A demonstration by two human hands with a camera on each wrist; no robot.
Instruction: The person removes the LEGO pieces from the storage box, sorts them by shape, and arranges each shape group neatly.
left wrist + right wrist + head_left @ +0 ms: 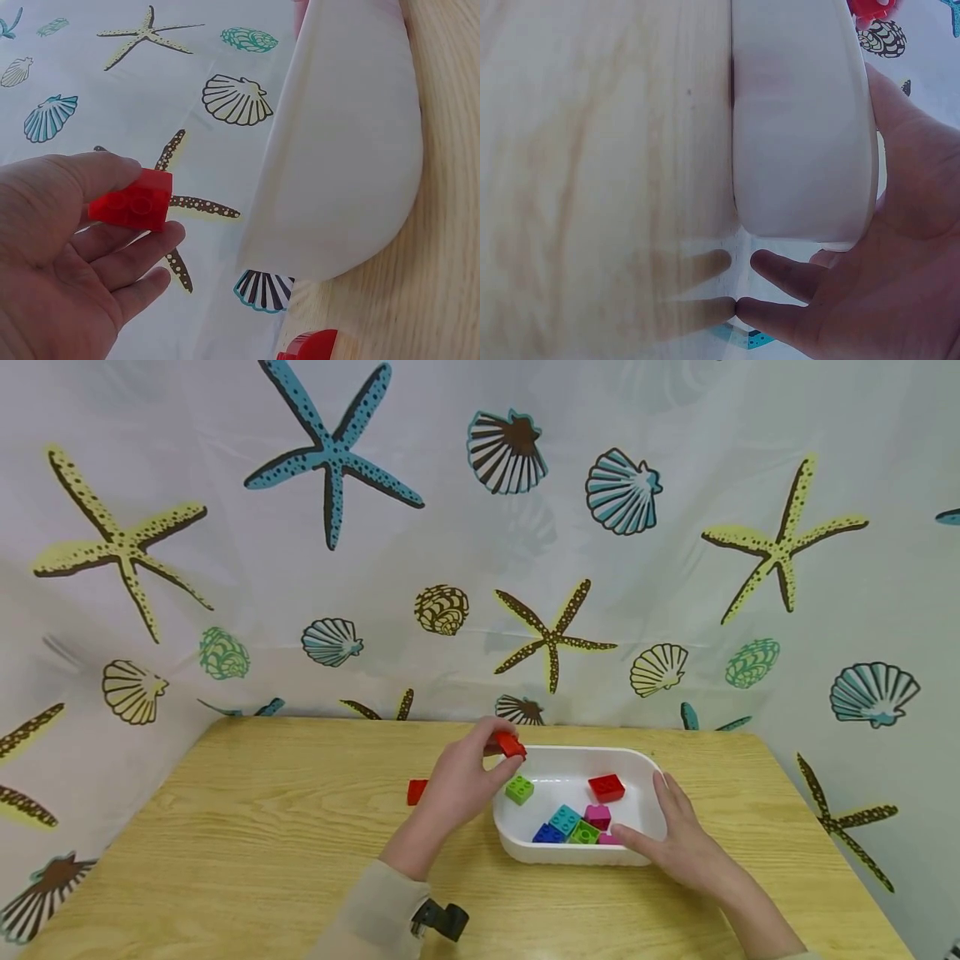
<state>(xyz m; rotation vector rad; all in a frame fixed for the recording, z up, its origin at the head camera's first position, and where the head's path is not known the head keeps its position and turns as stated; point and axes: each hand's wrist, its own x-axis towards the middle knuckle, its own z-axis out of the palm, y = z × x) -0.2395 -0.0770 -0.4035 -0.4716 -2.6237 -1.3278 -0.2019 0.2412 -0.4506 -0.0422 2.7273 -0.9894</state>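
Note:
My left hand (468,777) pinches a red toy building brick (511,745) between thumb and fingertips, above the left rim of a white plastic tub (570,855). In the left wrist view the brick (135,202) shows round studs. My right hand (686,843) rests at the tub's right end, its thumb over the front rim and its fingers extended along the outside. Inside the tub lie a light green brick (519,790), a red brick (607,788), a teal brick (564,820), a blue brick (549,834), another green brick (584,833) and a pink brick (597,816).
Another red brick (416,792) lies on the wooden table (262,827) left of the tub, partly hidden by the left hand. Behind the table hangs a white curtain (420,543) printed with shells and starfish. A black device (441,918) sits at the left wrist.

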